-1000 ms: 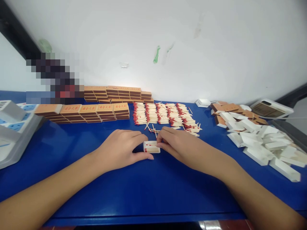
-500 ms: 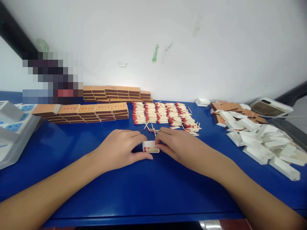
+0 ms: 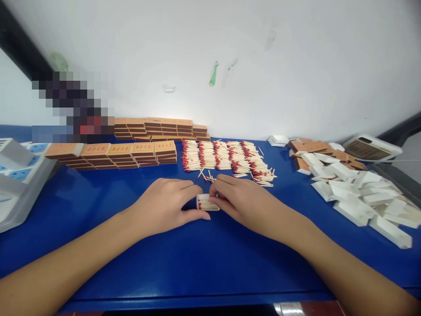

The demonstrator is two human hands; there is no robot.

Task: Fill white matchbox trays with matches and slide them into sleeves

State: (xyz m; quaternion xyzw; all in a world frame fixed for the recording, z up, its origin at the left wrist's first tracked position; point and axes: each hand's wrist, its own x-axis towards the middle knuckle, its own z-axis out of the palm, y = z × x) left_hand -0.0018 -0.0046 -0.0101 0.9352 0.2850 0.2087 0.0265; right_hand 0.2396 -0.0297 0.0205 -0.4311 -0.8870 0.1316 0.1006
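A small white matchbox tray (image 3: 213, 209) rests on the blue table with several red-tipped matches (image 3: 204, 205) lying in it. My left hand (image 3: 167, 204) curves about the tray's left end, index finger at its far side and thumb along its near side. Over the tray's right part, my right hand (image 3: 241, 199) has thumb and fingers pinched together. Its fingertips hide whatever is between them. Just beyond the hands lie a few loose matches (image 3: 205, 176), and behind them several bundles of matches (image 3: 223, 156) in side-by-side columns.
Closed matchboxes (image 3: 120, 151) are stacked in rows at the back left. White trays (image 3: 355, 188) and orange covers (image 3: 315, 147) form a pile on the right, beside a white device (image 3: 375, 147). A pale plastic holder (image 3: 19, 188) stands far left, and a wall (image 3: 246, 79) rises behind.
My right fingertips have shifted slightly left over the tray, and more matches show inside it. My left hand stays around the tray.
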